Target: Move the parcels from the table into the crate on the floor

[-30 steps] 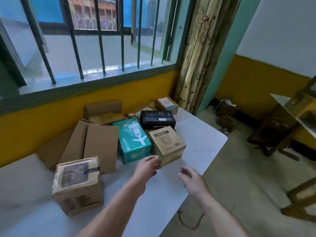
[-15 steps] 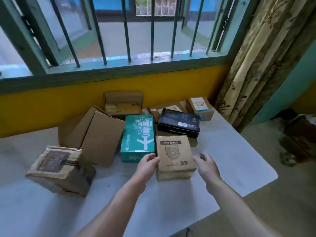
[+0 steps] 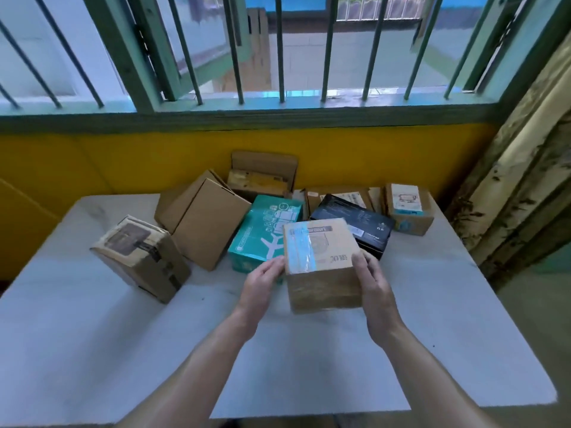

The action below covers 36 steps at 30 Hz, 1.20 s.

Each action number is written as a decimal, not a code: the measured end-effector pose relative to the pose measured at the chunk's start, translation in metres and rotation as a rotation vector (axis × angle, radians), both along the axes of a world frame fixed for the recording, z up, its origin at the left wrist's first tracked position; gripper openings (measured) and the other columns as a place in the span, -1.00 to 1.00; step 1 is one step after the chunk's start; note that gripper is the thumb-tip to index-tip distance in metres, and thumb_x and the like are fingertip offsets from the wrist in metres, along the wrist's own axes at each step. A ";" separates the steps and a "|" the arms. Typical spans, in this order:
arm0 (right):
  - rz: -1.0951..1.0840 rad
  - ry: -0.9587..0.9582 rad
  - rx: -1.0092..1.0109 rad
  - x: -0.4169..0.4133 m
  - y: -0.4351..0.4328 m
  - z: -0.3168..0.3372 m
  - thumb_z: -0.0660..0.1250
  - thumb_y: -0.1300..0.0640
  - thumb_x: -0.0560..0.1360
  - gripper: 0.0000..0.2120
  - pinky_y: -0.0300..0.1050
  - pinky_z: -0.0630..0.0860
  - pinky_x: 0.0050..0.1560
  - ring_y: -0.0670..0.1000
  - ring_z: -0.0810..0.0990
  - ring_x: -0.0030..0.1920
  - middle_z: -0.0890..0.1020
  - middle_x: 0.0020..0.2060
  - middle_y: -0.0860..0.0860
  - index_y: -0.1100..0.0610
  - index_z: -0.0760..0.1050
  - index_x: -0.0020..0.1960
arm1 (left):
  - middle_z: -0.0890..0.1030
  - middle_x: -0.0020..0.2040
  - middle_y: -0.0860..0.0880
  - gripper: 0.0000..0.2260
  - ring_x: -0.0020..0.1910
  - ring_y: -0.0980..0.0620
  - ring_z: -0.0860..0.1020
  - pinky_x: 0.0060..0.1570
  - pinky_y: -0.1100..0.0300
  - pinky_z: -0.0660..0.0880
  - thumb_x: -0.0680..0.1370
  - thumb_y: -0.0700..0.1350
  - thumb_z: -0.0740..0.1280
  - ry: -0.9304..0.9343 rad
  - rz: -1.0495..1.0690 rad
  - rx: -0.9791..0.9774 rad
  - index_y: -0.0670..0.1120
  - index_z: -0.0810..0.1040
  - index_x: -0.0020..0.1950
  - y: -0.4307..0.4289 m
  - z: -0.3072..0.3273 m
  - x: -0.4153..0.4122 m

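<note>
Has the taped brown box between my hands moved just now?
Yes. The taped brown box now covers the right edge of the teal box, which it sat beside before; it seems lifted.

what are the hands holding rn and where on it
The taped brown box, clamped between both hands: left hand pressing its left side, right hand gripping its right side.
</note>
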State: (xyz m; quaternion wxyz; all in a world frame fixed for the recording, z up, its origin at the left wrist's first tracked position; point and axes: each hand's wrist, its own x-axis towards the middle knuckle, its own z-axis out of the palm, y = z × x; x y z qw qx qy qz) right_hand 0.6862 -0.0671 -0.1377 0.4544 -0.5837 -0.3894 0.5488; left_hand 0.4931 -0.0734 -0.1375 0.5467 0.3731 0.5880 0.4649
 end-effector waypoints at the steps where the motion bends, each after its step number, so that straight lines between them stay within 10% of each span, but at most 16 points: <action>1: 0.033 0.049 0.002 0.000 0.002 0.005 0.29 -0.26 0.48 -0.69 -0.29 0.49 -0.18 -0.28 0.61 -0.11 0.63 0.05 -0.14 -0.23 0.50 0.18 | 0.63 0.14 0.16 -0.84 0.13 0.27 0.54 -0.02 0.41 0.44 0.64 -0.04 0.26 -0.002 0.001 0.062 0.16 0.62 0.06 -0.001 0.005 0.002; 7: 0.070 0.145 -0.082 0.005 0.012 0.022 0.14 -0.42 0.46 -0.55 -0.08 0.54 -0.07 -0.02 0.58 0.11 0.62 0.09 -0.07 -0.18 0.49 0.17 | 0.22 0.38 0.23 -0.27 0.43 0.13 0.24 0.25 0.07 0.52 0.28 0.48 0.35 0.266 -0.315 0.388 0.35 0.33 0.42 -0.002 0.033 0.005; 12: 0.083 0.127 0.007 0.011 0.013 0.032 0.13 -0.38 0.50 -0.59 -0.12 0.54 0.01 -0.03 0.64 0.06 0.69 0.04 -0.06 -0.15 0.54 0.11 | 0.12 0.54 0.23 -0.07 0.49 0.10 0.22 0.40 -0.15 0.37 0.31 0.32 0.46 0.449 -0.443 0.439 0.29 0.05 0.57 0.004 0.032 -0.011; 20: 0.211 0.021 0.277 -0.003 0.002 0.031 0.20 -0.32 0.46 -0.49 0.03 0.58 0.17 -0.03 0.51 0.30 0.44 0.33 -0.04 -0.28 0.39 0.39 | 0.72 -0.03 0.05 -0.57 0.01 0.00 0.69 -0.25 0.24 0.60 0.41 0.34 0.39 0.006 -0.037 0.133 0.10 0.61 0.14 0.004 0.039 -0.005; 29: 0.178 0.166 0.034 -0.011 0.008 0.041 0.16 -0.13 0.63 -0.72 -0.06 0.61 -0.04 -0.01 0.71 0.01 0.72 0.02 -0.08 -0.12 0.45 0.30 | 0.55 0.29 -0.03 -0.32 0.23 -0.03 0.58 0.17 0.06 0.57 0.39 0.17 0.41 -0.016 -0.132 0.246 0.07 0.35 0.48 -0.002 0.042 -0.010; 36: 0.168 0.079 0.026 -0.019 0.000 0.049 0.32 -0.29 0.46 -0.43 0.21 0.48 0.29 0.09 0.63 0.17 0.65 0.18 0.04 -0.01 0.39 0.35 | 0.67 0.13 -0.07 -0.60 0.12 -0.09 0.65 -0.10 0.17 0.63 0.52 0.07 0.30 -0.072 0.044 0.339 -0.01 0.54 0.33 -0.007 0.041 -0.020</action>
